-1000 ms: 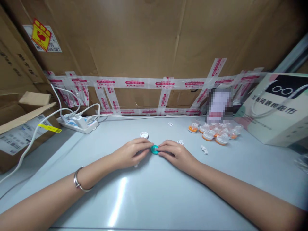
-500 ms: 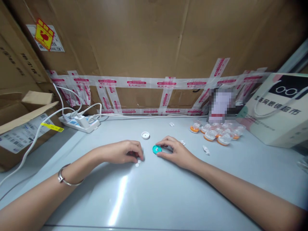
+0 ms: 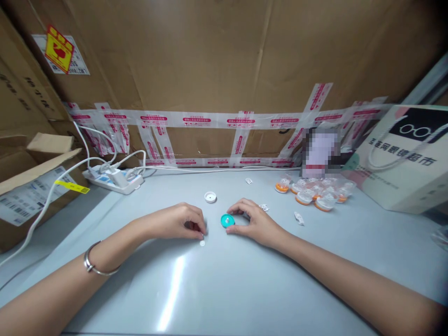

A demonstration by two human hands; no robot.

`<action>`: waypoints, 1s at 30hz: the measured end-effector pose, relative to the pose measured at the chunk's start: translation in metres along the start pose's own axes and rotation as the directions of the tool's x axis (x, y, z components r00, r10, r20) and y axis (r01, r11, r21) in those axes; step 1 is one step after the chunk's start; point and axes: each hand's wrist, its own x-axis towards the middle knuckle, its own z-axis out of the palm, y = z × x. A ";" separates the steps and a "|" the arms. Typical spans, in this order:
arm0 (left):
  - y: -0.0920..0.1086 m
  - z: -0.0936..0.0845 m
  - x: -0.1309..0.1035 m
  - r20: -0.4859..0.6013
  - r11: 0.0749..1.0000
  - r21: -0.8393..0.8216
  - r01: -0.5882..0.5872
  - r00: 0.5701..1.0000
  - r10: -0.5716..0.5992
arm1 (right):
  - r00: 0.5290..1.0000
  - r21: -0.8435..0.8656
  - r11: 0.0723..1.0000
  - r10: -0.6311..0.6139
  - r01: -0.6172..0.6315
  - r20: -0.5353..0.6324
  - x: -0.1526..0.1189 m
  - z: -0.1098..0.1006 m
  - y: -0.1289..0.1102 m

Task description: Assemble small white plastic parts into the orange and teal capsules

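Observation:
My left hand (image 3: 187,221) is lowered to the tabletop, its thumb and index finger pinched together. A sliver of white shows at the fingertips, apparently a small white disc. Just below them another small white disc (image 3: 202,243) lies flat on the table. With thumb and fingers around its right side, my right hand (image 3: 252,219) holds a round teal cap (image 3: 227,221) that has a whitish piece at its centre. Behind the cap and slightly left sits a round white cap (image 3: 210,197), open side up.
Several clear containers with orange bases (image 3: 325,203) cluster at the back right. Small printed white packets (image 3: 298,218) lie near my right hand. A power strip (image 3: 129,185) and an open carton (image 3: 31,196) stand left, a paper bag (image 3: 388,186) right.
My left fingertips have closed at the small white discs; one disc now lies slightly farther right, just below them. My right hand keeps hold of the teal cap.

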 end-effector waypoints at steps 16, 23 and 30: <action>-0.012 0.037 0.027 -0.443 0.964 0.263 -0.046 0.882 0.163 | 0.999 -0.007 0.999 -0.046 0.046 0.010 0.001 0.001 0.004; -0.015 0.044 0.032 -0.409 0.886 0.457 -0.077 0.867 0.286 | 0.999 -0.045 0.998 -0.034 0.035 0.004 0.002 0.002 0.005; -0.020 0.046 0.031 -0.390 0.846 0.522 -0.106 0.853 0.347 | 0.999 -0.053 0.998 -0.030 0.030 -0.009 0.002 0.002 0.004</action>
